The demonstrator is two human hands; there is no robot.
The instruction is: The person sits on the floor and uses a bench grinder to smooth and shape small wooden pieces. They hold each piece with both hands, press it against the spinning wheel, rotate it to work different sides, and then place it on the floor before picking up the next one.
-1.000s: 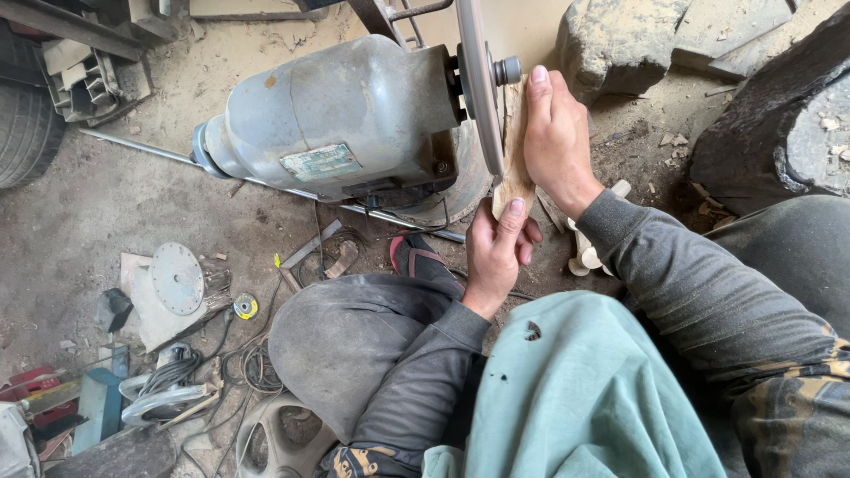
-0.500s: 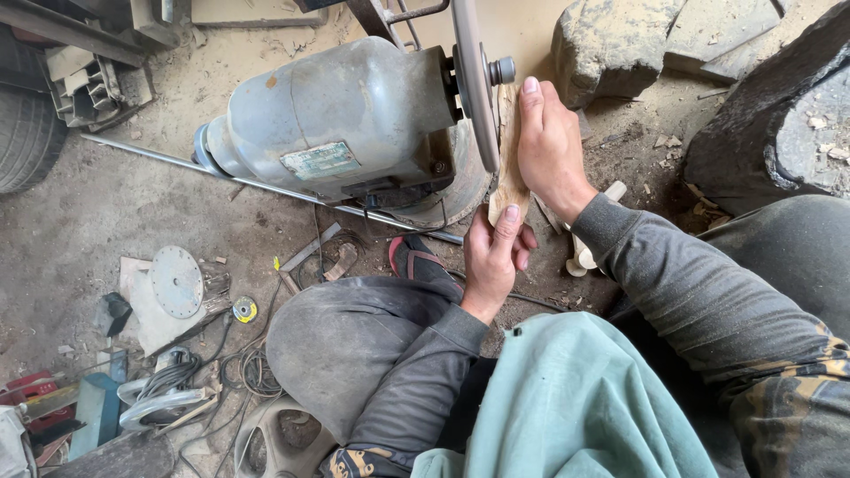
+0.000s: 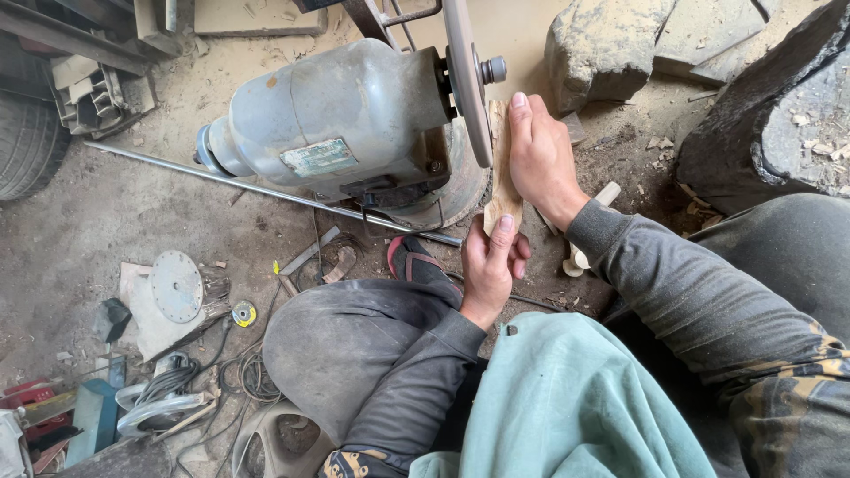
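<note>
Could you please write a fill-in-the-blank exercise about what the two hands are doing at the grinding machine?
1. Both hands hold a flat piece of pale ____ against the thin round grinding disc.
2. The ____ hand presses on the piece's far end.
3. The left hand grips the ____ end.
4. The disc is mounted on a grey metal ____.

Missing words: wood; right; near; motor

Taking the grinder motor (image 3: pixel 332 124) as the mark, its disc (image 3: pixel 467 80) stands on its right, the wooden piece (image 3: pixel 501 181) just right of that, a rod (image 3: pixel 266 190) before it, a stone (image 3: pixel 611 44) farther right.
</note>
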